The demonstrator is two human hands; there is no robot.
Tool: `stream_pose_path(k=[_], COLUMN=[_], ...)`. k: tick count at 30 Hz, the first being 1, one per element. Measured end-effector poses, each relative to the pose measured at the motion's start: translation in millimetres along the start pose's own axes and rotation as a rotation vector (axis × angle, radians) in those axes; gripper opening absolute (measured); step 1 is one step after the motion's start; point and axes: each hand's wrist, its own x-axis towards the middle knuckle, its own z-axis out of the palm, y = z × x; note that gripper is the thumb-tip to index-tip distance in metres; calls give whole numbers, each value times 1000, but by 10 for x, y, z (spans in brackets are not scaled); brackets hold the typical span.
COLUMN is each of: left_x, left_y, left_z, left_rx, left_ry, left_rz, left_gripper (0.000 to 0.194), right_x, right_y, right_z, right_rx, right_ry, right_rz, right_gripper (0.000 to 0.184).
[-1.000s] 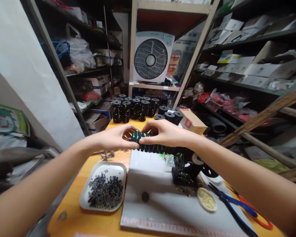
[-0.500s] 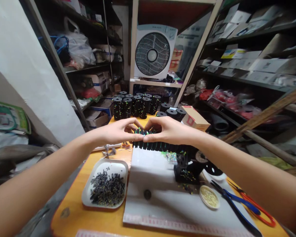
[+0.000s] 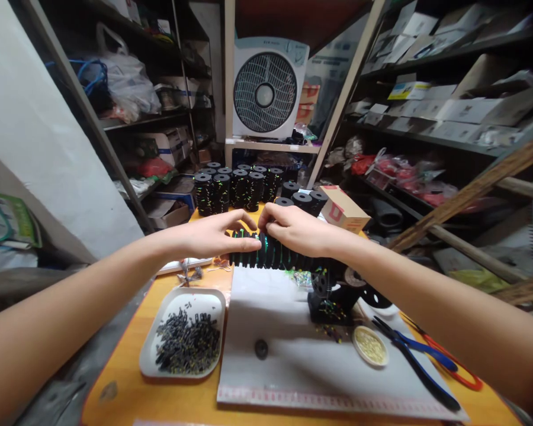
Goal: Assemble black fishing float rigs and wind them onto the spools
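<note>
A ribbed black spool (image 3: 270, 255), with green line in its grooves, lies crosswise over the work board, its right end at a black stand (image 3: 333, 307). My left hand (image 3: 204, 235) grips the spool's left part, thumb along the front and fingers over the top. Just right of it, my right hand (image 3: 293, 228) is closed at the top of the spool, fingers curled together; whatever they pinch is too small or hidden. Small coloured pieces sit around the stand's base. Below the spool, a small black ring (image 3: 261, 349) rests on the white board (image 3: 288, 378).
At left stands a white tray (image 3: 147, 358) of small dark pieces. A dish of pale bits (image 3: 371, 346), blue-handled pliers (image 3: 426, 376) and an orange-handled tool (image 3: 468, 381) lie right. Behind are upright black spools (image 3: 249, 192), a carton (image 3: 344, 210) and a box fan (image 3: 264, 94).
My right thumb has left the spool's front beside my left thumb, and the right fingers have curled together on top. The whole view has shifted slightly.
</note>
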Motion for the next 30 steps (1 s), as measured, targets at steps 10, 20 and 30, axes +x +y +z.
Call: stream_pose_path(k=[10, 20, 30], left_x=[-109, -153, -205], left_y=[34, 10, -24], left_z=[114, 172, 229], left_rx=[33, 131, 64], left_ry=[99, 149, 257], left_rz=[32, 73, 110], left_gripper=[46, 49, 58], right_x=[-12, 14, -8], right_y=[14, 42, -44], right_z=[20, 36, -71], right_rx=[-63, -63, -10], right_ry=[-8, -19, -68], right_rz=[-51, -70, -99], right_gripper=[20, 23, 27])
